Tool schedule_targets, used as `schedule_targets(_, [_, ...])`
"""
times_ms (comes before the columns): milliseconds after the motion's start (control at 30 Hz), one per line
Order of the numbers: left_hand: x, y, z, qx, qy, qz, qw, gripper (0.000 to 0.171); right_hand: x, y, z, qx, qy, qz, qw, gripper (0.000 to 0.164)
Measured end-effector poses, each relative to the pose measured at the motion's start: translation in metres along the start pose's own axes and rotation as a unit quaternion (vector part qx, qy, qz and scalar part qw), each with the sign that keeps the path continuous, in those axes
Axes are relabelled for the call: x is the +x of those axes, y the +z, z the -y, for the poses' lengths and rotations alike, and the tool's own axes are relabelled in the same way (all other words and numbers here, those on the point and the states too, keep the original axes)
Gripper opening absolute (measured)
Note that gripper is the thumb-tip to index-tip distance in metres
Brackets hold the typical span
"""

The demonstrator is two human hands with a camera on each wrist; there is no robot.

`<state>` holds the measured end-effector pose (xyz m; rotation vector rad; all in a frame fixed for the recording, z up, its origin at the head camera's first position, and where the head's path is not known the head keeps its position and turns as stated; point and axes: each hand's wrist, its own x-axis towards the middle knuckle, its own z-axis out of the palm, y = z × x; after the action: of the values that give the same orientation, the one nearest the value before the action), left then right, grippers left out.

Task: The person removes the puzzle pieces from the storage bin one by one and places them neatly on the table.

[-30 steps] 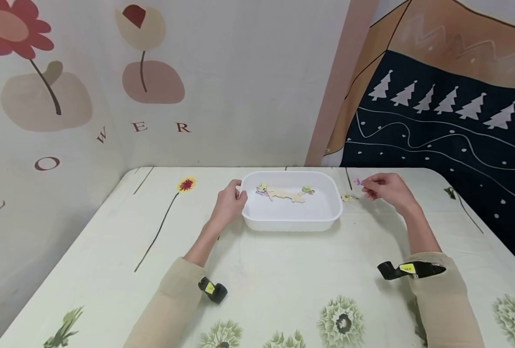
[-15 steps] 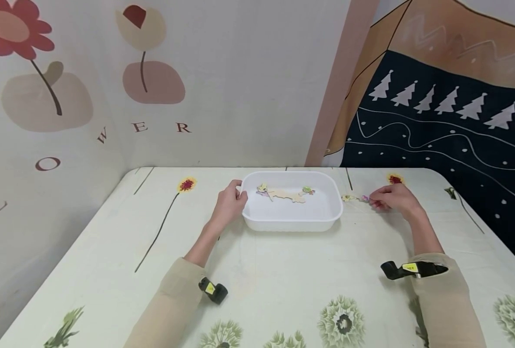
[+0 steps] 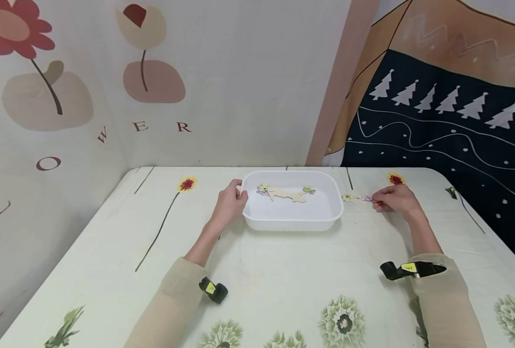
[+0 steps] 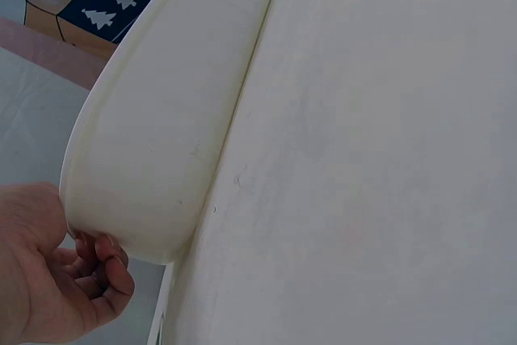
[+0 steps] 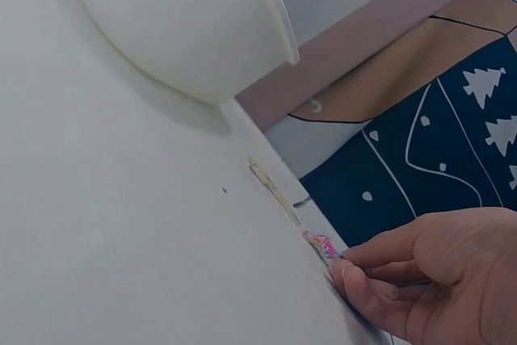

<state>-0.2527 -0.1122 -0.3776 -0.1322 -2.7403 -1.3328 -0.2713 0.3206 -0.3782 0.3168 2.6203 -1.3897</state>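
In the head view my left hand (image 3: pixel 230 202) grips the left rim of a shallow white plastic tub (image 3: pixel 289 225), thumb over the edge. The left wrist view shows that hand's curled fingers (image 4: pixel 109 268) under the tub's rim. My right hand (image 3: pixel 396 200), right of the tub, pinches a small flat pink-and-purple piece (image 5: pixel 321 243) between thumb and forefinger, low over the tabletop. A thin pale piece with a yellowish end (image 3: pixel 347 197) lies on the table between the tub and the pink piece, lined up with it. What the small pieces depict is too small to tell.
Inside the tub lie a flat beige, irregular-edged piece (image 3: pixel 285 195), a yellow-and-purple piece (image 3: pixel 262 188) and a green-and-red one (image 3: pixel 307 190). The table has a flower-printed cloth (image 3: pixel 274 280). Printed curtains (image 3: pixel 240 87) stand right behind its far edge.
My right hand has moved slightly right and toward me, bringing the pink piece down beside the pale piece; it has barely moved in the last half second. My left hand stays on the tub.
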Motion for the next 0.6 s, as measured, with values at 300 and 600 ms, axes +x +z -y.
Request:
schedule_targets(300, [-0.001,-0.001,-0.002,0.002,-0.002,-0.002,1.0,0.043,-0.001,0.001,0.0,-0.003,-0.011,-0.035,0.999,0.04])
schedule_targets(600, [-0.001,-0.001,-0.002,0.002,-0.006,-0.001,1.0,0.044,-0.006,0.003,0.011,-0.022,-0.078,-0.061,0.995,0.041])
